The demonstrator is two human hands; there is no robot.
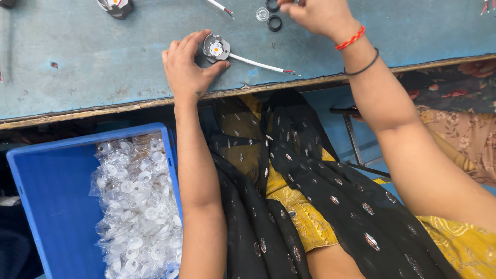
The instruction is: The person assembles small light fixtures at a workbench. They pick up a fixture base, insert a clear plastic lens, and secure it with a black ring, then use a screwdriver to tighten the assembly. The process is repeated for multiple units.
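Note:
My left hand (pixel 187 67) rests on the worn blue-grey worktable (pixel 103 62), thumb and fingers curled around a small round grey lamp module (pixel 215 48) with a yellow centre. A white cable (pixel 258 63) with red tips trails from it to the right. My right hand (pixel 318 15) reaches toward the table's far edge, fingers bent near black rubber rings (pixel 275 23) and a clear round lens (pixel 262 14). Its fingertips are cut off by the frame. A red thread band and a black band circle that wrist.
A blue plastic crate (pixel 51 196) at lower left holds a clear bag of several small transparent lenses (pixel 137 206). Another grey module (pixel 116 7) lies at the table's top, beside a second white cable (pixel 219 6). Black and yellow patterned fabric covers my lap (pixel 289 191).

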